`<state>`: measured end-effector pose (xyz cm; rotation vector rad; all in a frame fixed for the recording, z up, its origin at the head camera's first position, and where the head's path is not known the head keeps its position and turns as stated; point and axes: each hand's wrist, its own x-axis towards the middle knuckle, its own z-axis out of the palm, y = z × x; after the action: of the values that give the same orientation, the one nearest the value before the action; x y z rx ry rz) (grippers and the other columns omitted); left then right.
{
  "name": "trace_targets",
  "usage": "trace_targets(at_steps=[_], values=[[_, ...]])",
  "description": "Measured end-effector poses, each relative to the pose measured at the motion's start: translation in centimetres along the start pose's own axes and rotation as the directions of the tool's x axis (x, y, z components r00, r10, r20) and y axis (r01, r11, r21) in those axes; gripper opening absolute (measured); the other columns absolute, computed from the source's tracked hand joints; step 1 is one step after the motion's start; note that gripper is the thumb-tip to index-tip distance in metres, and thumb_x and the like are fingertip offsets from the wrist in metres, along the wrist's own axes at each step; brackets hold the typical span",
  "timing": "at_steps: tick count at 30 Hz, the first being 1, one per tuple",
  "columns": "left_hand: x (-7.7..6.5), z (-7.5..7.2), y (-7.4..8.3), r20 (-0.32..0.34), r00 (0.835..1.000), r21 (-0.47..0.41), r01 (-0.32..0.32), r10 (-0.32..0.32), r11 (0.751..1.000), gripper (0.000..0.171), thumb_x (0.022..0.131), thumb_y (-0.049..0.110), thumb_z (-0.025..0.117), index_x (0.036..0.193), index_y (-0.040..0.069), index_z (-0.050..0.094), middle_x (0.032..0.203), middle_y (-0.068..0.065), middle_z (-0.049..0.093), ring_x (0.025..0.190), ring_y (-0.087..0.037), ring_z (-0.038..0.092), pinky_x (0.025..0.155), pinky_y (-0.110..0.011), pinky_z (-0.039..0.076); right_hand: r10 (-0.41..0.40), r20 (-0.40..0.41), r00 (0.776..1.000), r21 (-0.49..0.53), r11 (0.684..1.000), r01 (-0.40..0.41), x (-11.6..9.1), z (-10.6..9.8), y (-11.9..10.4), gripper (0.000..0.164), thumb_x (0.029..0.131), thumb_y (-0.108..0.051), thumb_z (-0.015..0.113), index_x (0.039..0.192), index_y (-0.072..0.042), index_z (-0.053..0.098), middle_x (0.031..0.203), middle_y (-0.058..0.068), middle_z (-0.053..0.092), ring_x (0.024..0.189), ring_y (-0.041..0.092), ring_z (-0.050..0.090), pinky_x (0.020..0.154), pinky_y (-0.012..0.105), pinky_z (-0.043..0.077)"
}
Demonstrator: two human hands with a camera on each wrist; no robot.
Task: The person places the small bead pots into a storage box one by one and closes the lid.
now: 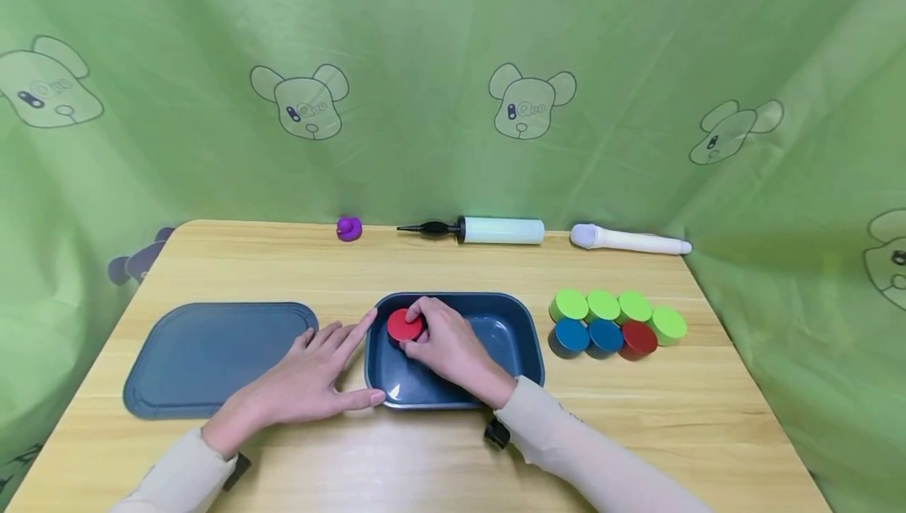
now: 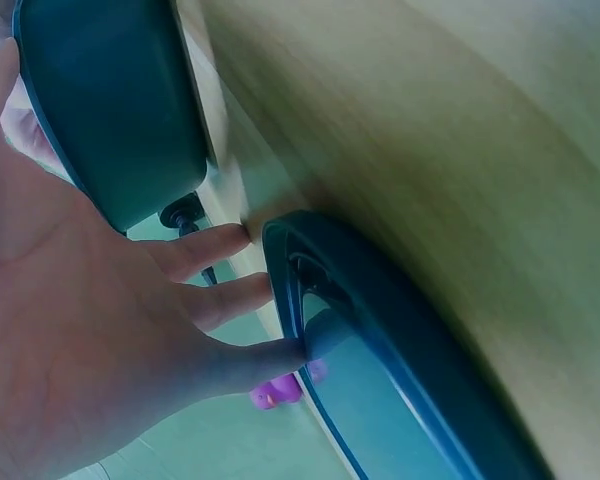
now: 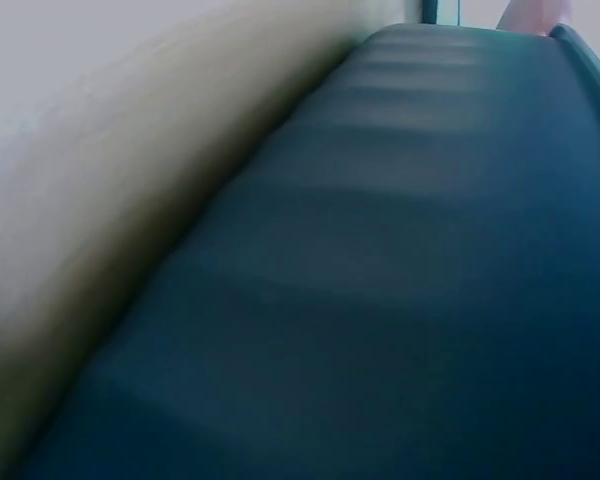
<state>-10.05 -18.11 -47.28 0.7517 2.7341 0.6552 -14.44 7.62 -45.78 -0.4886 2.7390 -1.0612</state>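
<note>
A red cylindrical block [image 1: 400, 326] is at the left end inside a dark blue rectangular box [image 1: 513, 344]. My right hand [image 1: 453, 348] reaches over the near rim and pinches this block between thumb and fingers. My left hand [image 1: 304, 383] spreads its straight fingers at the box's left end, with index finger and thumb against the rim. Its other fingers come close to a flat blue lid [image 1: 219, 359] lying at the left; in the left wrist view some fingertips appear at the lid's edge [image 2: 285, 270]. The right wrist view shows mostly the box's outer wall [image 3: 380, 220].
Right of the box stand several green blocks [image 1: 602, 306], two blue blocks [image 1: 569, 337] and a dark red block [image 1: 638, 340]. Along the table's back edge lie a purple duck [image 1: 348, 229], a hand pump [image 1: 501, 230] and a white toy microphone [image 1: 630, 240]. A green curtain [image 1: 425, 64] hangs behind.
</note>
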Motion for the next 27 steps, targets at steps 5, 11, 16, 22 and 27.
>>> trace_targets(at_steps=[5,11,16,22,27], values=[[0.0,-0.3,0.2,0.01,1.0,0.005,0.008,-0.008,1.0,0.11,0.097,0.083,0.056,0.178,0.031,0.002,0.172,-0.017,0.037,0.156,-0.049,0.034,0.121,-0.079,0.016,0.052,0.069,0.996,0.096,0.994,-0.058,0.0,-0.1,0.2,0.035,0.096,-0.012,0.086,0.123,-0.009,0.065,0.113,0.005,0.063,0.083,0.012,0.065,0.073,0.028,0.058],[0.1,-0.5,0.4,0.02,1.0,0.003,0.015,-0.016,1.0,0.113,0.096,0.083,0.057,0.178,0.029,0.001,0.17,-0.024,0.038,0.155,-0.051,0.034,0.12,-0.08,0.015,0.054,0.104,0.993,0.14,0.988,-0.069,-0.2,-0.1,0.4,0.039,0.096,-0.014,0.086,0.127,-0.011,0.063,0.12,0.006,0.062,0.092,0.014,0.069,0.078,0.032,0.059],[0.3,-0.3,0.7,-0.014,1.0,0.047,0.017,-0.016,0.999,0.116,0.095,0.086,0.056,0.178,0.026,0.002,0.165,-0.026,0.044,0.151,-0.05,0.041,0.117,-0.083,0.021,0.065,0.091,0.994,0.157,0.984,-0.079,-0.8,-0.7,0.6,0.044,0.096,-0.019,0.085,0.132,-0.011,0.062,0.128,0.008,0.062,0.105,0.021,0.07,0.083,0.037,0.061],[0.5,0.3,0.8,-0.046,0.998,0.077,0.039,-0.035,0.996,0.118,0.093,0.09,0.053,0.178,0.026,0.002,0.161,-0.028,0.048,0.148,-0.05,0.045,0.115,-0.083,0.026,0.052,0.013,0.999,0.179,0.982,-0.053,-2.3,-2.6,1.0,0.042,0.099,-0.021,0.082,0.136,-0.01,0.064,0.131,0.011,0.064,0.108,0.023,0.07,0.085,0.039,0.061],[0.7,0.7,0.9,-0.049,0.998,0.065,0.041,-0.038,0.997,0.119,0.091,0.092,0.052,0.178,0.029,0.002,0.162,-0.026,0.048,0.149,-0.049,0.044,0.115,-0.082,0.027,0.036,-0.091,0.995,0.215,0.976,-0.016,-3.9,-4.7,2.4,0.039,0.099,-0.018,0.081,0.134,-0.01,0.066,0.127,0.01,0.067,0.101,0.016,0.071,0.085,0.035,0.06]])
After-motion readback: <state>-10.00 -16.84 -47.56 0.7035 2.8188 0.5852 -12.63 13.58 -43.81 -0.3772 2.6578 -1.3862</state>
